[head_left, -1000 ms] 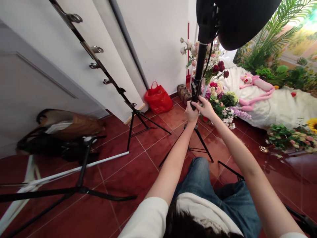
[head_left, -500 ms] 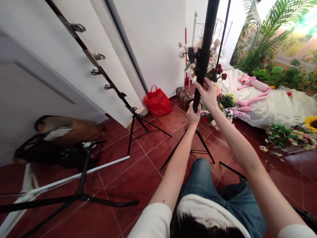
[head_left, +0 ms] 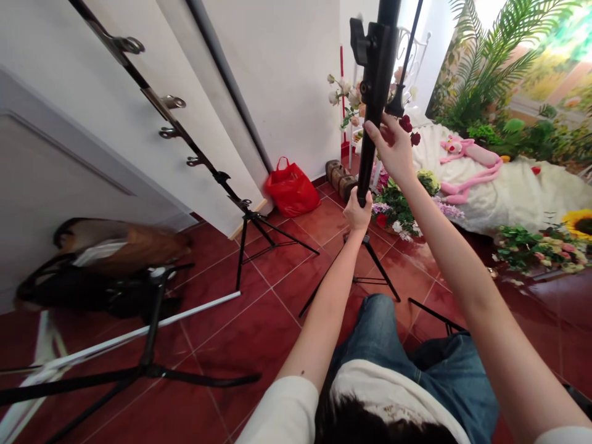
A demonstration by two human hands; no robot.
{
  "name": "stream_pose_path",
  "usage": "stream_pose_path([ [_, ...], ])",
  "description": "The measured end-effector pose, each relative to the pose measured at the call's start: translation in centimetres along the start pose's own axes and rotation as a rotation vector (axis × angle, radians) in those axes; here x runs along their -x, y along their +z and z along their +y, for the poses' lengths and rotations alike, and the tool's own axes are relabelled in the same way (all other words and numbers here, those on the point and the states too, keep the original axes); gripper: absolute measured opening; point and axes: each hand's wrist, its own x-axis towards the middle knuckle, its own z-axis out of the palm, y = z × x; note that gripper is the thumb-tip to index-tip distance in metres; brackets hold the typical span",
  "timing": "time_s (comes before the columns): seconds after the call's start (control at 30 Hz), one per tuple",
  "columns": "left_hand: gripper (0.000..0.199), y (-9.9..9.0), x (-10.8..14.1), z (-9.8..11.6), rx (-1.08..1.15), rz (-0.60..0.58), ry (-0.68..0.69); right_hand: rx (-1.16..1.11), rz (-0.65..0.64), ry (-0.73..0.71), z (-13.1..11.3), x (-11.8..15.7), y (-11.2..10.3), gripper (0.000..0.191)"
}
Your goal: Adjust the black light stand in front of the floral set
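Note:
A black light stand [head_left: 367,145] rises in front of me, its upper pole running out of the top of the head view. My left hand [head_left: 357,213] is wrapped round the pole's lower end. Higher up, my right hand [head_left: 395,145] has its thumb across the pole and its fingers curled at the right side, in a loose hold. Above that hand sits a collar with a black clamp knob [head_left: 361,42]. A thin black rod with a flared end [head_left: 395,105] hangs just right of the pole. Below, the stand's legs [head_left: 382,271] spread on the tiles.
Left stands another black tripod [head_left: 252,216] with metal clips along its pole. Nearer are a black stand base [head_left: 150,367], a white bar [head_left: 198,308] and bags [head_left: 111,253]. A red bag [head_left: 291,191] rests by the wall. Flowers [head_left: 398,209] and a pink plush toy [head_left: 481,154] are right.
The collar and knob now appear larger and higher in view. My right hand stays at the pole slightly higher, and my left hand keeps its hold low down. The view has shifted slightly.

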Motion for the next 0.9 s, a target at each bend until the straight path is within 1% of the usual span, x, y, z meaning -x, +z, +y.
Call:
stream_pose_path([
  [0.07, 0.051, 0.0, 0.0, 0.0, -0.002, 0.001, 0.003, 0.014, 0.001, 0.055, 0.4, 1.7, -0.8, 0.056],
  [0.13, 0.052, 0.0, 0.1, 0.0, -0.003, 0.004, 0.005, 0.061, -0.015, 0.137, 1.3, 4.1, -1.8, 0.058],
  [0.23, 0.054, 0.1, 0.0, -0.1, -0.023, 0.018, 0.0, 0.219, -0.085, 0.242, 3.1, 8.1, -3.4, 0.07],
  [0.33, 0.053, 0.2, 0.0, -0.2, -0.05, 0.028, 0.011, 0.366, -0.166, 0.26, 4.8, 10.6, -4.1, 0.078],
  [0.4, 0.052, 0.2, -0.1, -0.2, -0.055, 0.039, 0.022, 0.423, -0.207, 0.227, 5.6, 11.0, -4.0, 0.078],
  [0.47, 0.05, 0.2, -0.1, -0.1, -0.054, 0.047, 0.026, 0.453, -0.233, 0.187, 6.3, 10.9, -3.6, 0.076],
  [0.57, 0.047, 0.1, -0.1, 0.0, -0.057, 0.049, 0.018, 0.426, -0.225, 0.184, 7.4, 10.3, -2.8, 0.072],
  [0.63, 0.045, 0.1, -0.1, 0.1, -0.056, 0.052, 0.011, 0.34, -0.164, 0.248, 8.2, 10.0, -2.3, 0.065],
  [0.73, 0.045, 0.2, -0.1, 0.1, -0.049, 0.055, 0.011, 0.104, -0.027, 0.421, 9.1, 9.8, -1.5, 0.05],
  [0.8, 0.045, 0.2, -0.1, 0.0, -0.049, 0.057, 0.011, -0.046, 0.041, 0.514, 9.4, 9.7, -0.9, 0.042],
  [0.9, 0.046, 0.2, 0.0, -0.2, -0.048, 0.061, 0.016, -0.126, 0.155, 0.582, 9.2, 9.4, 0.2, 0.04],
])
